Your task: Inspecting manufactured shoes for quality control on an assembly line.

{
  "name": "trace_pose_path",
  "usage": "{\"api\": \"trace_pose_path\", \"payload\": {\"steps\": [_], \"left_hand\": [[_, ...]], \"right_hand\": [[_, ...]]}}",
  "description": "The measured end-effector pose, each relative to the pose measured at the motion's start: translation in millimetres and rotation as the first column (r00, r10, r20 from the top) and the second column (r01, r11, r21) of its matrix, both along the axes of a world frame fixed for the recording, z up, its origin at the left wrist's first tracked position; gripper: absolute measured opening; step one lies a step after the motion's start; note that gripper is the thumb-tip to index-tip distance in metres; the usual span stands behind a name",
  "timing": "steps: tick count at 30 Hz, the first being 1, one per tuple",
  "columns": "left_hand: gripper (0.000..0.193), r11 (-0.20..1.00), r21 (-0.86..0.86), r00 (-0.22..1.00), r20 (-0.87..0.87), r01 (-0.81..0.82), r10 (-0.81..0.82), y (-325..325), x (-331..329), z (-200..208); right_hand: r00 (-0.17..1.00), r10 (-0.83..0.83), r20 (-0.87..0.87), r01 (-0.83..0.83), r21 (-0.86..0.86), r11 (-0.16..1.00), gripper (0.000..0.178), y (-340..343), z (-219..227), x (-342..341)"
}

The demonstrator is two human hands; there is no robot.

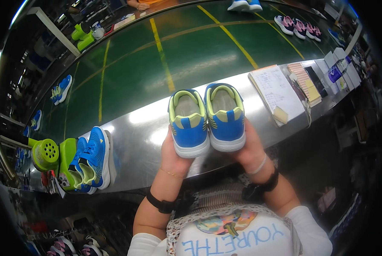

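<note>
Blue shoes (189, 135) (227, 131) fill both hands (173, 152) (252, 147), wide belt (131, 72) beyond counter's edge (144, 114)

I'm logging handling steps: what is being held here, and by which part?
The left grip holds the left blue-and-lime sneaker, the right grip the right blue-and-lime sneaker, each by its outer side near the heel; contact underneath is hidden.

The single view, a wide fisheye worn at head height, looked down and forward, close above the left hand (172, 154) and right hand (251, 148), with the belt (131, 79) farther off.
</note>
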State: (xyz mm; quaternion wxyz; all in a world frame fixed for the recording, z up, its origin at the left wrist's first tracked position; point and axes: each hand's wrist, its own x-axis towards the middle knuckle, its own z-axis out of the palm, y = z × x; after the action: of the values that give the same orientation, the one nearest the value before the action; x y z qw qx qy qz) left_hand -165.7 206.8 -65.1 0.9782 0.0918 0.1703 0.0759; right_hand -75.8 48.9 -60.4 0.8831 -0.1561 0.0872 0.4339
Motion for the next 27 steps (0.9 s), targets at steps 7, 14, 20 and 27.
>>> {"api": "trace_pose_path", "payload": {"steps": [7,14,20,27], "left_hand": [[0.032,1.000,0.018,1.000,-0.026,-0.016,0.016,5,-1,0],[0.039,0.835,0.547,0.950,-0.226,-0.061,0.217,22,-3,-7],[0.046,0.757,0.653,0.938,-0.246,-0.025,0.243,26,-8,-8],[0.044,0.758,0.653,0.947,-0.240,-0.004,0.211,25,-3,-8]], "right_hand": [[1.000,-0.010,-0.008,0.010,-0.021,1.000,0.036,3,7,-3],[0.995,-0.031,0.091,0.029,0.025,0.999,0.040,-1,2,2],[0.977,-0.169,0.128,0.175,-0.032,0.984,0.038,0,8,-3],[0.970,-0.183,0.163,0.192,-0.042,0.981,0.038,-3,14,0]]}}
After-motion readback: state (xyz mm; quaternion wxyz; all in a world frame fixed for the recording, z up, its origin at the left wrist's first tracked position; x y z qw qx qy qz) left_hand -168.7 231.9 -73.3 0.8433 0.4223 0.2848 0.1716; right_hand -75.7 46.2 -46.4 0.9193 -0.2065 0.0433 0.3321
